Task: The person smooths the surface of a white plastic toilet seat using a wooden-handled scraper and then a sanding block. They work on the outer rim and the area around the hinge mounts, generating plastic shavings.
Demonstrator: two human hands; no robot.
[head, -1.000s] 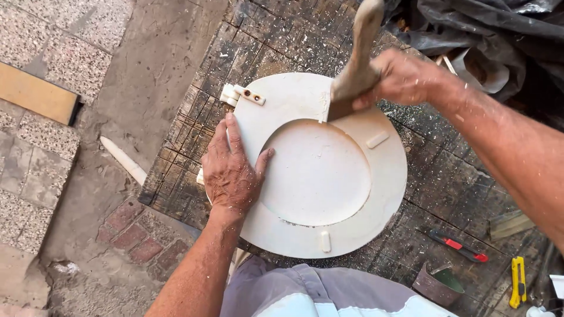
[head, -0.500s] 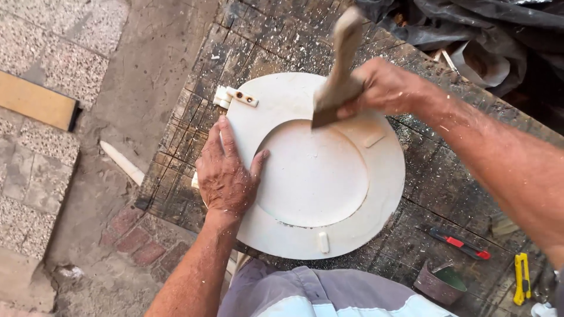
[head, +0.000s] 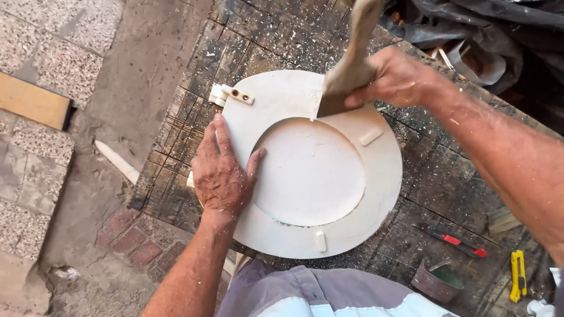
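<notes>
Outdoor work area seen from above: a scarred, dust-strewn wooden workbench (head: pixel 446 176) stands on rough concrete ground, with speckled stone tiles (head: pixel 53 41) beyond its far-left side. At the centre of the workbench lies a cream-white toilet seat (head: pixel 382 194), flat, underside up, with small rubber bumpers on its ring and a hinge bracket (head: pixel 232 94) at its upper-left rim. Within the ring sits a round inner panel (head: pixel 308 173). The left hand (head: pixel 222 173) rests palm-down on the left part of the seat, fingers spread flat, thumb touching the panel's edge; it grasps nothing. The right hand (head: pixel 393 76) is closed around a wide scraper-like tool (head: pixel 346 70), whose blade edge meets the seat at the upper rim of the panel. To the lower right of the seat lie a red-and-black tool (head: pixel 452 239), a yellow utility knife (head: pixel 517 273) and a small dark bowl (head: pixel 436 282). Dark plastic sheeting (head: pixel 470 23) is bunched beyond the seat's upper right.
</notes>
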